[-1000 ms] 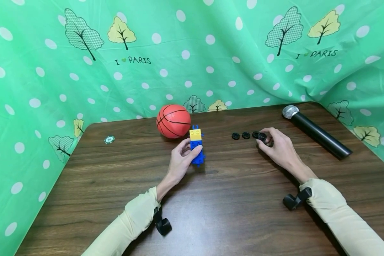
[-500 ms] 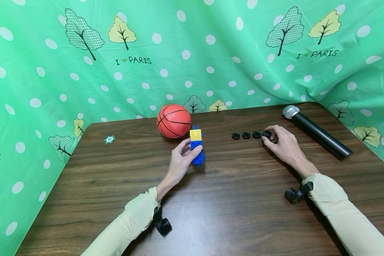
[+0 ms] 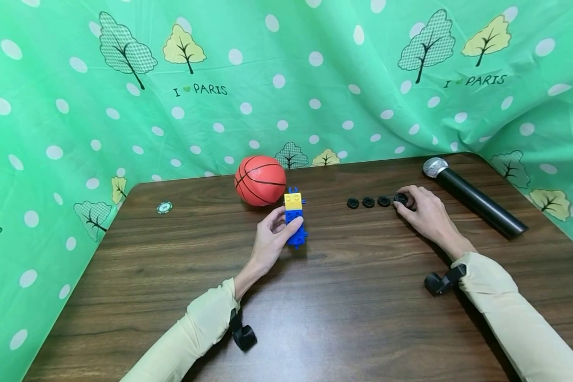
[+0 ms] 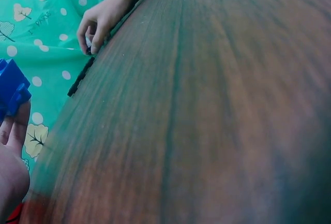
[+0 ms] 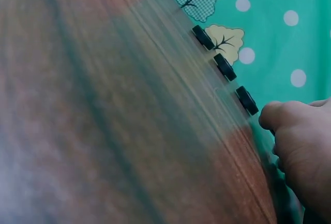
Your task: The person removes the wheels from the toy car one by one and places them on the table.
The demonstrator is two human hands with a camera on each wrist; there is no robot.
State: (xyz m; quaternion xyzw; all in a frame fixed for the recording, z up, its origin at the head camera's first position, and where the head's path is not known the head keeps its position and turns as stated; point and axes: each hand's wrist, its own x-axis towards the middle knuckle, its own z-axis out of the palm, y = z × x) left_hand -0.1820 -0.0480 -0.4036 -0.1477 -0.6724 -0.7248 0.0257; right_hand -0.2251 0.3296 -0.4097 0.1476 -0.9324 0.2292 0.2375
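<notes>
My left hand [image 3: 267, 241] grips a toy of blue and yellow building blocks [image 3: 293, 201] with small pegs at its sides and ends. In the left wrist view only part of the blue block [image 4: 13, 87] shows at the left edge. Farther right, my right hand [image 3: 427, 215] pinches a small black toy wheel [image 3: 401, 199] between thumb and fingers, at or just above the table. To its left lie three similar black wheels [image 3: 368, 202] in a row. Those wheels [image 5: 225, 67] appear in the right wrist view, where my hand [image 5: 305, 146] hides the held wheel.
Behind my left hand sits a small red basketball [image 3: 260, 180], close to the blocks. A black microphone [image 3: 482, 201] with a silver head lies right of my right hand. A poker chip [image 3: 164, 207] lies far left on the wooden table [image 3: 315, 318]. A green curtain [image 3: 286, 79] hangs behind.
My right hand has shifted right with the black wheel, from against the third wheel to the row's right end. The left hand and the blocks have stayed in place.
</notes>
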